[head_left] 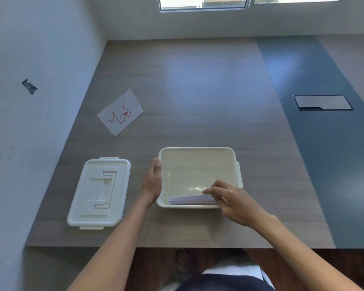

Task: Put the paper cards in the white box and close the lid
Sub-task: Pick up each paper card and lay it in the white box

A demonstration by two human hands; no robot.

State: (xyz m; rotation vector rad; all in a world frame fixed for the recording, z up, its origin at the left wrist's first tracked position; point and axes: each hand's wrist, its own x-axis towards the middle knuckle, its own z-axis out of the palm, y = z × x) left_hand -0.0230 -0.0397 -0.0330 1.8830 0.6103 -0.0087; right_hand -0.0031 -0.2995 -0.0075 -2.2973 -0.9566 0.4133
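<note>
The white box (198, 151) stands open on the wooden table, near its front edge. A stack of paper cards (189, 200) lies tilted inside it against the near wall. My right hand (231, 198) reaches over the box's near right corner and pinches the right end of the cards. My left hand (153, 181) presses flat against the outside of the box's left wall. The white lid (99, 193) lies flat on the table to the left of the box, handle side up.
A folded paper sign (121, 112) with red writing stands behind the lid, towards the left wall. A dark blue strip of table on the right holds a flush cable hatch (323, 102). The table's front edge runs just below my forearms.
</note>
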